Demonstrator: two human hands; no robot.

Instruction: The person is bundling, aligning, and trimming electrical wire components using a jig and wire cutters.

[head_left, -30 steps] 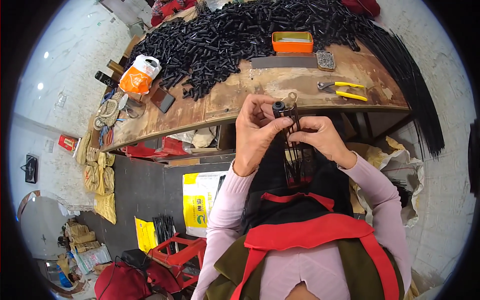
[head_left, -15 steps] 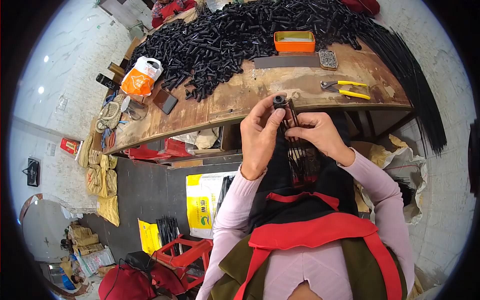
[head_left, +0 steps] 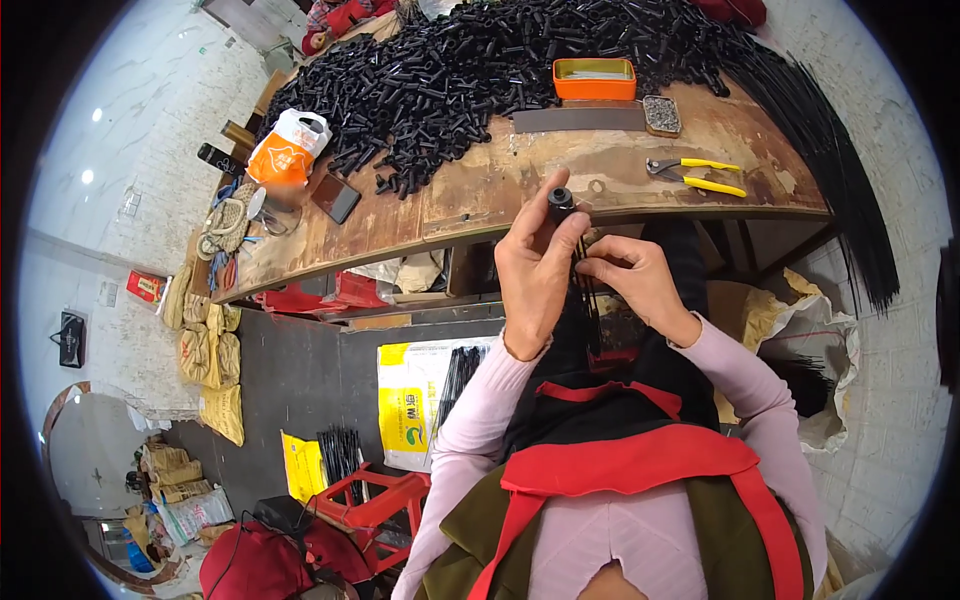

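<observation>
Raised in front of the bench edge, my left hand [head_left: 532,275] is closed around a black tubular fitting [head_left: 561,200], whose round hollow end faces up. Thin black rods [head_left: 590,320] hang below the fitting over my lap. Beside them my right hand [head_left: 645,282] is closed, its thumb and forefinger pinching at the upper part of the rods. Exactly how many rods lie between those fingers is too small to tell. A heap of black tubular fittings [head_left: 430,110] covers the far part of the wooden bench [head_left: 480,185].
Yellow-handled pliers [head_left: 697,175], an orange box [head_left: 594,80], a small tray of metal bits [head_left: 661,115], a phone [head_left: 336,198] and a plastic bag [head_left: 287,147] lie on the bench. Long black rods [head_left: 840,190] drape over its right end. A red stool [head_left: 375,510] stands lower left.
My right hand has shifted slightly left and down along the rods. The rods now hang closer together, and my left forefinger points up more beside the fitting.
</observation>
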